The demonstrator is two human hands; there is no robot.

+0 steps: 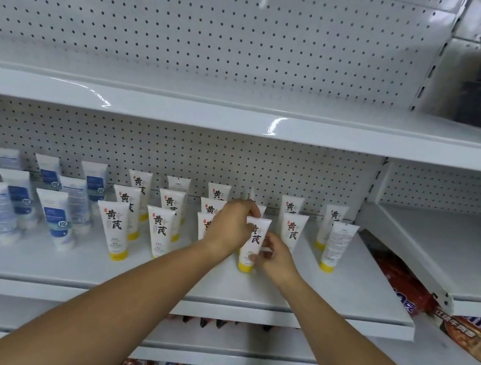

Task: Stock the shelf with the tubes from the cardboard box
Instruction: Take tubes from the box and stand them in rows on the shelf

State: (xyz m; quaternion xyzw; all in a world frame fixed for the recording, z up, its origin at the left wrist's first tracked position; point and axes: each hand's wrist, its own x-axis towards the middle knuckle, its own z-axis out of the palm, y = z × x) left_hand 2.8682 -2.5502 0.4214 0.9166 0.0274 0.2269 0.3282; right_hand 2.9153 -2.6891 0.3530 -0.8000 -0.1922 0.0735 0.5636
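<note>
From the head camera, both hands meet on one yellow-capped tube, which stands cap-down in the front row of the middle shelf. To place it well, I judge it should sit square on its cap with the label facing out. It should line up with the front-row tubes to its left and be spaced like them, then be let go gently so it does not tip into the tubes behind. The end tube on the right shows its back label, so which way the label turns matters here. The left hand reaches in from above with the wrist bent down, its fingers curled over the tube's crimped top and gripping it. The right hand comes from the lower right, its fingertips pinching the tube's lower body just above the cap. The hands are close together, both closed on that same tube. Blue-labelled tubes fill the shelf's left part. The cardboard box is out of view, so how many tubes remain cannot be told
</note>
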